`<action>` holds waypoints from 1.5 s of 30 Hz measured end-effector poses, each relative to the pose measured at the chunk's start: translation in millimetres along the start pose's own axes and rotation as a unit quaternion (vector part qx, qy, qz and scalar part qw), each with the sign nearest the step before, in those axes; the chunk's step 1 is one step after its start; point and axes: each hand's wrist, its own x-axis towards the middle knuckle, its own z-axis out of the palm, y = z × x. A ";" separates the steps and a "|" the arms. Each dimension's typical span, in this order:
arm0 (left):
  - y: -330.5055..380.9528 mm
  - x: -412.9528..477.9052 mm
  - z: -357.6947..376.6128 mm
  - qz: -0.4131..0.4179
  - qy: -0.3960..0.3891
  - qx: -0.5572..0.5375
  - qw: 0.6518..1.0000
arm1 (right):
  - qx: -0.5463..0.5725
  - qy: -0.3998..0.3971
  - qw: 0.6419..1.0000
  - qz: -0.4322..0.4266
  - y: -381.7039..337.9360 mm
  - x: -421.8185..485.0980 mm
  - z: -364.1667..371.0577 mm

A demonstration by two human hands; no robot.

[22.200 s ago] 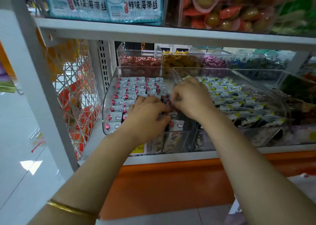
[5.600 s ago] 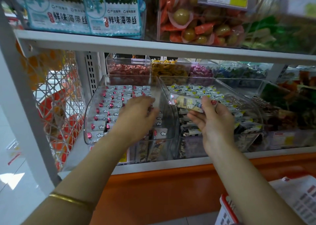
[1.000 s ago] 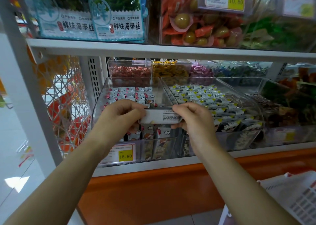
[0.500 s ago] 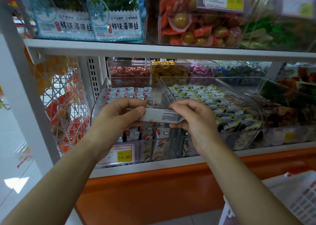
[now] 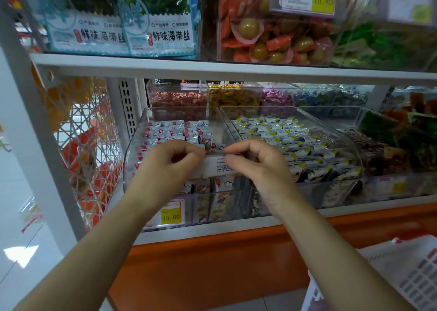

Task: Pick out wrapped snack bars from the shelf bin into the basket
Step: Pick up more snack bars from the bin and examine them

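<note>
A wrapped snack bar (image 5: pixel 216 166), white with small printed text, is held level between both hands in front of the clear shelf bin (image 5: pixel 132 154). My left hand (image 5: pixel 165 166) pinches its left end. My right hand (image 5: pixel 257 166) pinches its right end with thumb and forefinger. The bin holds several white bars with red ends (image 5: pixel 165 133). A second clear bin (image 5: pixel 350 154) to the right holds white, black and yellow bars (image 5: pixel 283 133). The corner of a white and red basket (image 5: pixel 416 277) shows at the lower right.
A white shelf board (image 5: pixel 212 67) runs just above the bins, with packets and wrapped sweets on it. Small bins of sweets (image 5: pixel 177 97) stand behind. A white wire side panel (image 5: pixel 87 145) closes the left. An orange plinth (image 5: pixel 212 263) lies below.
Both hands have kept hold of the snack bar and tilted it, so its printed face now points more toward me. It sits slightly lower in front of the bin.
</note>
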 end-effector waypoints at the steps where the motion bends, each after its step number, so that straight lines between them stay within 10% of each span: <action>1: 0.6 -0.7 0.7 0.014 0.012 0.011 1.000 | 0.013 -0.005 1.000 0.006 -0.6 -0.7 1.0; 33: -3.1 5.7 -14.3 -0.112 -0.141 -0.192 0.965 | 0.090 0.053 0.994 0.030 5.1 4.3 1.6; 45: -7.6 8.3 -13.1 -0.056 -0.099 -0.110 0.987 | 0.172 -0.105 0.961 0.191 -1.0 7.8 -22.1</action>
